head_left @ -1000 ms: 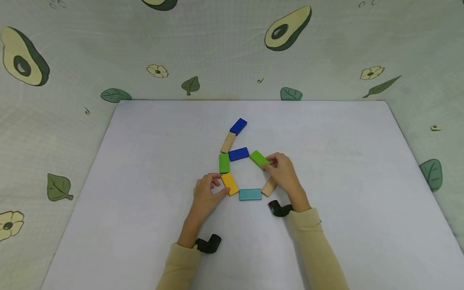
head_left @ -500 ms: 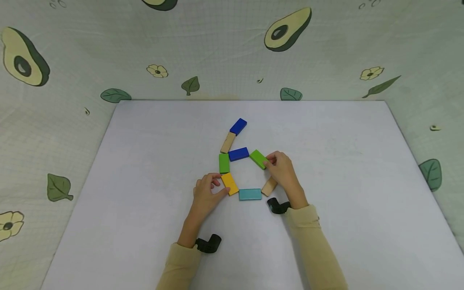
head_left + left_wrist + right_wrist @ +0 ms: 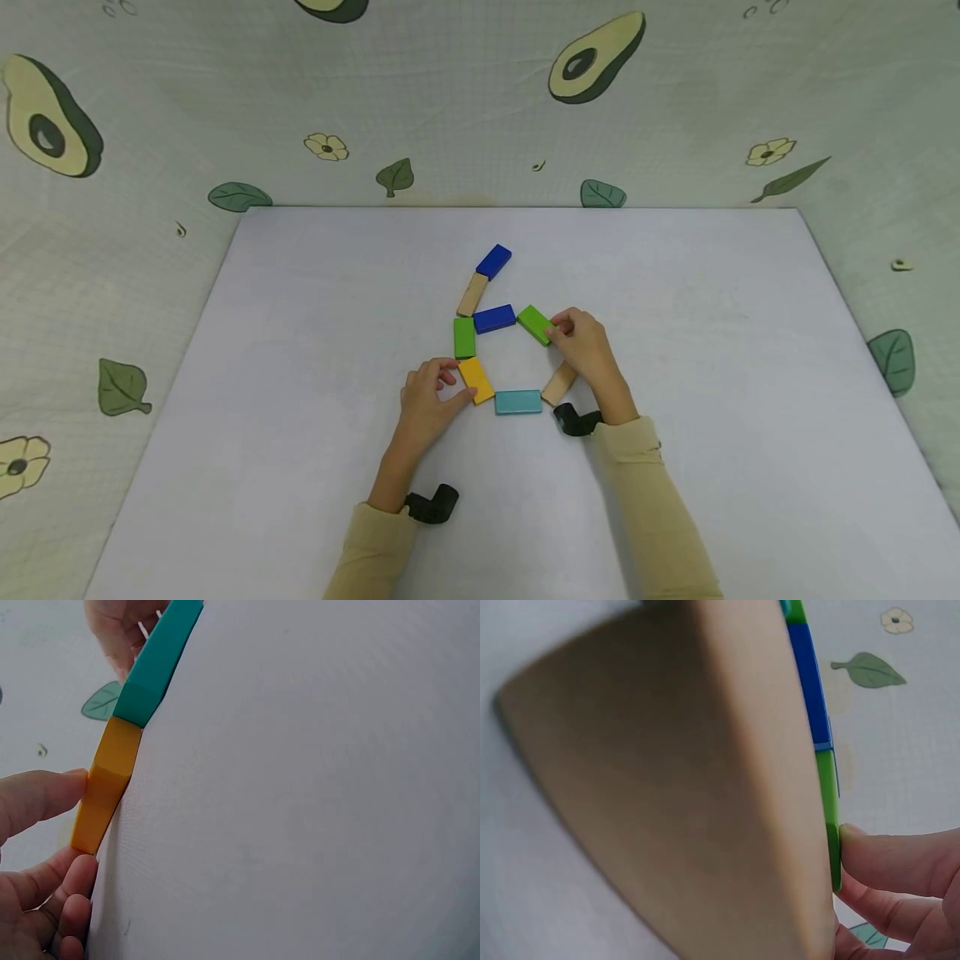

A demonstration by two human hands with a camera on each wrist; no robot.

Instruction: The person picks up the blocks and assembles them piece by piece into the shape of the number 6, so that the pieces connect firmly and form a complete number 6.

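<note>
Flat coloured wooden blocks lie end to end on a white table. My left hand (image 3: 431, 408) spans the yellow block (image 3: 476, 381), thumb at its near corner and index finger at its far one. The left wrist view shows the thumb against the side of that yellow block (image 3: 105, 780), which meets a teal block (image 3: 154, 671). With thumb and fingers my right hand (image 3: 588, 350) pinches the lower right end of a green block (image 3: 533, 323). Its other end is right at a blue block (image 3: 494, 318). Below the right hand a plain wood block (image 3: 559, 383) is partly covered.
The teal block (image 3: 517, 402) forms the near side of the ring. Another green block (image 3: 464, 337) stands at its left, and a plain block (image 3: 472, 295) and a blue block (image 3: 493, 262) curve up from there. A patterned cloth (image 3: 465, 100) hangs behind the table.
The right hand has shifted slightly away from the body, turning the green block a little so its lower right end sits higher. The left hand and the other blocks stay put.
</note>
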